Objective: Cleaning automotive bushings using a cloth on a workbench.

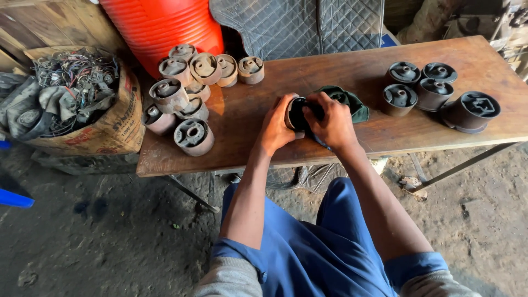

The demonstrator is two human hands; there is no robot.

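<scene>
My left hand grips a round rubber-and-metal bushing tipped on its side on the wooden bench. My right hand presses a dark green rag against the bushing's black face. Both hands meet at the bench's middle, near its front edge. The rag trails out behind my right hand.
Several rusty brown bushings are heaped at the bench's left end. Several darker bushings stand at the right end. A cardboard box of tangled wires sits left of the bench, with a red ribbed drum behind. The floor is bare dirt.
</scene>
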